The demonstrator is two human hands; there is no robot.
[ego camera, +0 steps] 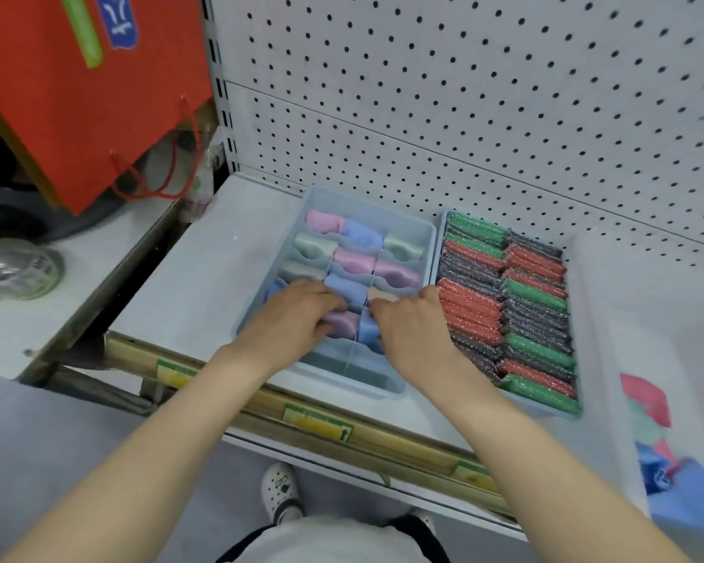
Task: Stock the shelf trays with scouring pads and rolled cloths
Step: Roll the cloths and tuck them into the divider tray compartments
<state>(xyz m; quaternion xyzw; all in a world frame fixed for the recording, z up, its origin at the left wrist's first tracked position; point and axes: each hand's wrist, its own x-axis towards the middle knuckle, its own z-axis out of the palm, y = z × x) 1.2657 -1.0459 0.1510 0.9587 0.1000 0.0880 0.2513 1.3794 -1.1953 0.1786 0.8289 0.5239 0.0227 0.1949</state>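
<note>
White pegboard (464, 95) backs the shelf (204, 278), and on it two pale blue trays sit side by side, just touching. The scouring pad tray (541, 412) on the right looks full, with red, green and grey scouring pads (504, 310) packed on edge in two rows. Work is now in the divided tray (383, 390), where rolled cloths (358, 233) fill most cells from the back forward.

Both hands are down in the near rows. The left hand (297, 314) has its fingers curled over a lilac cloth (342, 321). The right hand (413, 335) appears to grip a blue cloth (368, 331) in the next cell, though its fingertips are partly hidden.

To seat these well, I would keep each roll tight while pressing it straight down, so that no loose end catches on the thin dividers or spills into the next cell. The front cells (366, 371) look unfilled, so a few rolls are still to come, likely from the clear bin (610, 359) at the far right, where loose cloths (647, 400) lie. A red paper bag (78, 115) hangs off to the left.
</note>
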